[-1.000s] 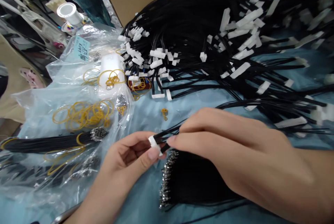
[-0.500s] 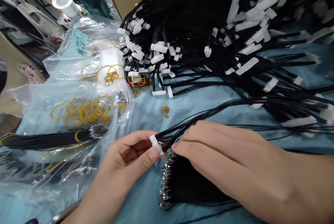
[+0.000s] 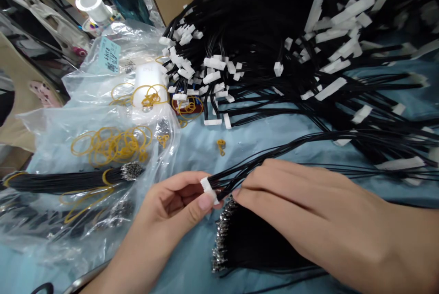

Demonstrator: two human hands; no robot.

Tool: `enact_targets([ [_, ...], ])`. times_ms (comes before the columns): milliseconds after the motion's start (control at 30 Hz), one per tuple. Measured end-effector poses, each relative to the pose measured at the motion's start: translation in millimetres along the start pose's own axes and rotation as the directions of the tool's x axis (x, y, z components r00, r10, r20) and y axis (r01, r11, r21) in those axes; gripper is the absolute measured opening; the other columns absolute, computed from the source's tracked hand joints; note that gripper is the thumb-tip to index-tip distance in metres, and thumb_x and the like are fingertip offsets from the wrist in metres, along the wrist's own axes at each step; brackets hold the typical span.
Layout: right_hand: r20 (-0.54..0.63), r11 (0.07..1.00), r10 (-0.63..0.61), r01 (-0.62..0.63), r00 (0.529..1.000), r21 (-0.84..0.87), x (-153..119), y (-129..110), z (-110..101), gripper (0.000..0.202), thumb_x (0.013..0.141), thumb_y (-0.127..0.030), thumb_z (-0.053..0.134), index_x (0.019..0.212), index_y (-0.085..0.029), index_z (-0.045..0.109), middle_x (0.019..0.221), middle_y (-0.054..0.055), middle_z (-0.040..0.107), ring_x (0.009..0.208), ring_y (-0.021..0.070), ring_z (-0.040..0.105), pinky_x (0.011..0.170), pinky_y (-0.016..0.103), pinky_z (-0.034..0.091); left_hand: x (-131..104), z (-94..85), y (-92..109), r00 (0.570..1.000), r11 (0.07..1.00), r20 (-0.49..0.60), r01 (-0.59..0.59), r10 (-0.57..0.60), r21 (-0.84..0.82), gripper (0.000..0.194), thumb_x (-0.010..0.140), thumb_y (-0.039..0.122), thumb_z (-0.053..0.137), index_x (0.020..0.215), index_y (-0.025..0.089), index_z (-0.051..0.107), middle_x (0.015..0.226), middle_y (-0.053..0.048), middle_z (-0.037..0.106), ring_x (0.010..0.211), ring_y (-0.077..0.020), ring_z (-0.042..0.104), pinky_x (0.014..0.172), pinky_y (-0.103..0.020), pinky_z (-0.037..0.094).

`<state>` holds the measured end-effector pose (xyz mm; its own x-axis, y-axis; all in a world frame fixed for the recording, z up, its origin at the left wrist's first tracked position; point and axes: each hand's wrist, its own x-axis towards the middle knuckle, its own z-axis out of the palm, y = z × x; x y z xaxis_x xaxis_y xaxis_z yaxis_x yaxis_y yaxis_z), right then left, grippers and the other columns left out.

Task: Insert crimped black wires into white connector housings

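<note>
My left hand [image 3: 178, 211] pinches a white plastic connector housing [image 3: 209, 189] between thumb and fingers, in the lower middle of the view. Several black wires [image 3: 260, 159] run from the housing to the upper right. Close to its right side, my right hand [image 3: 302, 207] has its fingertips pressed together on a black wire near the housing; the exact grip is partly hidden by the hand itself. Below the right hand lies a thick bundle of black wires [image 3: 264, 239], its silvery crimped terminals [image 3: 221, 239] lined up at the left end.
A large heap of black wire harnesses [image 3: 260, 19] with white connectors and labels fills the back right. Yellow rubber bands [image 3: 116, 145] and another wire bundle [image 3: 68, 180] lie on clear plastic bags [image 3: 44, 125] at left. A white spool [image 3: 92, 5] stands behind.
The view has shifted slightly, so everything appears a little further right. A silvery terminal that showed beside the housing is no longer visible there. Both hands keep nearly the same pose.
</note>
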<state>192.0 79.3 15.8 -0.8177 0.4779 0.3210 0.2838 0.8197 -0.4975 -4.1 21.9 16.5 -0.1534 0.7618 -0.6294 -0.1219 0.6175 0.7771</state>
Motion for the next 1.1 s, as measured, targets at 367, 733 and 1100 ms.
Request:
enact_targets([
  [367,-0.138,0.962,-0.205,0.173,0.969,-0.213,4,-1,-3,0.055,0.087,-0.003,0.017,0.057,-0.018,0.062,0.065,0.01,0.061,0.05,0.018,0.046,0.043,0.033,0.038,-1,1.4,0,1.0,1.0,-0.011,-0.018,0.018,-0.016,0.022,0.058,0.033,0.086,0.077,0.028,0.076,0.071,0.006,0.076,0.066,-0.0075,0.064,0.062,-0.01,0.052],
  [733,-0.184,0.946,-0.274,0.23,0.944,-0.229,10,-3,-4,0.049,0.078,0.0,0.024,0.053,-0.017,0.063,0.054,0.008,0.059,0.046,0.0186,0.051,0.038,0.034,0.041,-2,8.8,6,0.997,0.986,-0.002,-0.078,0.079,0.15,0.013,0.061,0.028,0.081,0.073,0.031,0.076,0.074,0.0,0.078,0.072,-0.0207,0.07,0.069,-0.026,0.059],
  [1100,-0.197,0.964,-0.262,0.25,0.945,-0.085,3,3,6,0.041,0.082,-0.001,0.033,0.067,-0.008,0.071,0.071,0.012,0.067,0.06,0.0201,0.056,0.056,0.032,0.052,-1,10.6,5,0.994,0.984,0.082,-0.089,0.077,0.151,0.018,0.064,0.025,0.079,0.077,0.037,0.077,0.076,0.003,0.078,0.074,-0.0225,0.071,0.071,-0.028,0.059],
])
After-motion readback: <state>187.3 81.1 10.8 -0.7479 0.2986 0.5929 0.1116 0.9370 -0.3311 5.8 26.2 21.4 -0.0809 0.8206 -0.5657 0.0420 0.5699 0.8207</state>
